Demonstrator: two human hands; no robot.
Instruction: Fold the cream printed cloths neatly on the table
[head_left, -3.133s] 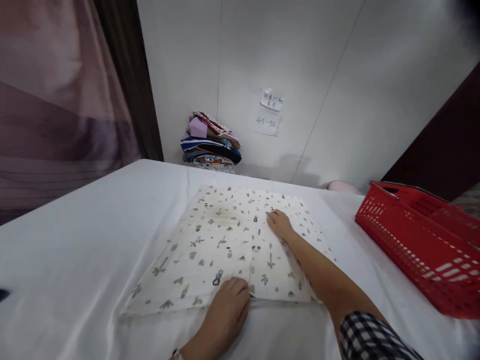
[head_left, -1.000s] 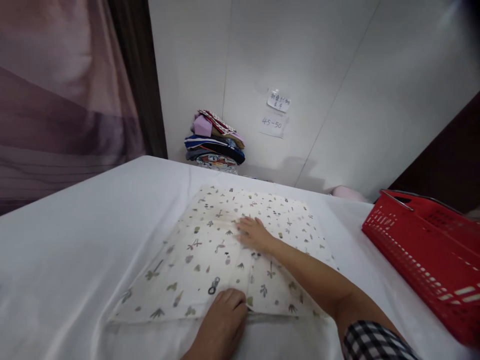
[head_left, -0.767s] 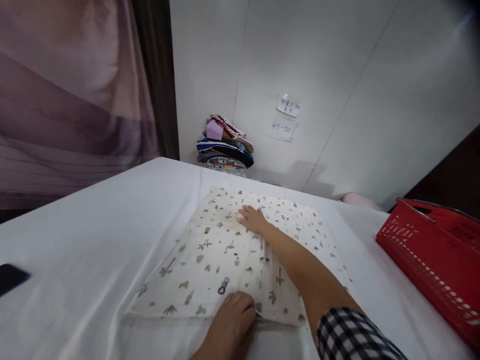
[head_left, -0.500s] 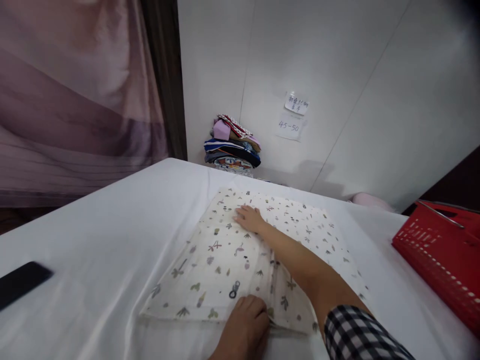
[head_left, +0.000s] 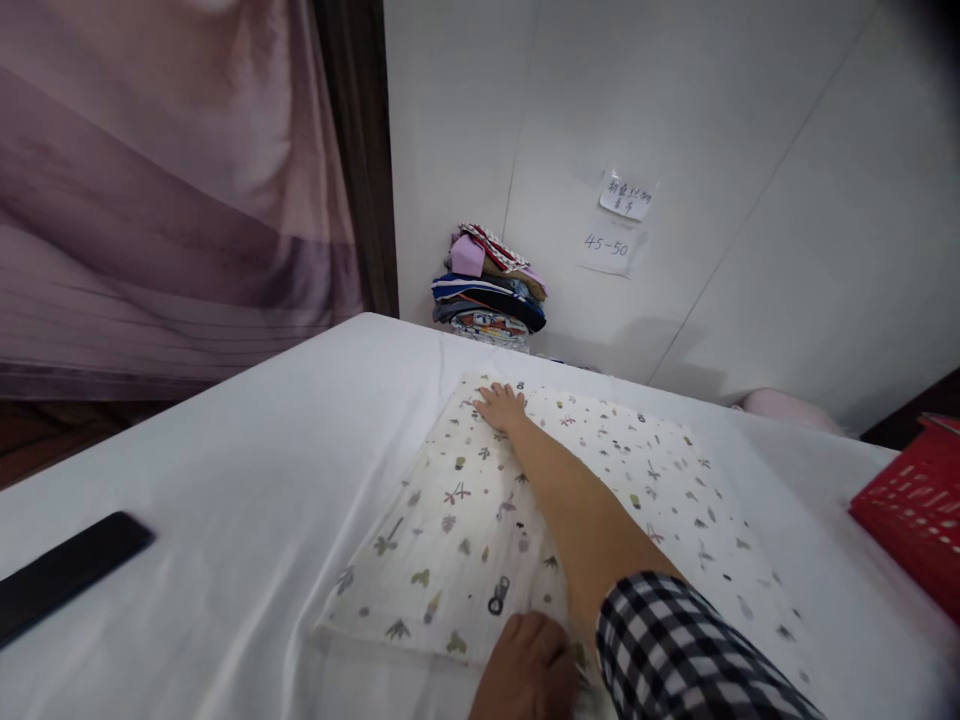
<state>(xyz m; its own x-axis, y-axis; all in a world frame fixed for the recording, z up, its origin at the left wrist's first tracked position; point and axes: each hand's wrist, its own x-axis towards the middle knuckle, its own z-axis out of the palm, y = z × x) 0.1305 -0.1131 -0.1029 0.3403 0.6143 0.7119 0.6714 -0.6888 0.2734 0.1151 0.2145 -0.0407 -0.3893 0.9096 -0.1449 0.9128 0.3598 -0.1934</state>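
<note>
A folded cream cloth (head_left: 450, 520) printed with small plants and figures lies flat on the white-covered table (head_left: 247, 470). My right hand (head_left: 501, 408) reaches across it and rests palm down near its far left corner, fingers spread. My left hand (head_left: 529, 675) presses on the cloth's near edge at the bottom of the view. My right arm wears a black-and-white checked sleeve (head_left: 690, 660). Neither hand grips anything.
A black phone (head_left: 67, 572) lies at the table's left edge. A red plastic basket (head_left: 911, 520) stands at the right edge. Several folded clothes are stacked (head_left: 491, 290) against the white wall, under two paper notes (head_left: 616, 225). A curtain hangs at the left.
My right hand has slid from the cloth's middle toward its far left corner. My left hand stays on the near edge. The view has turned left, bringing the phone in and the basket nearly out.
</note>
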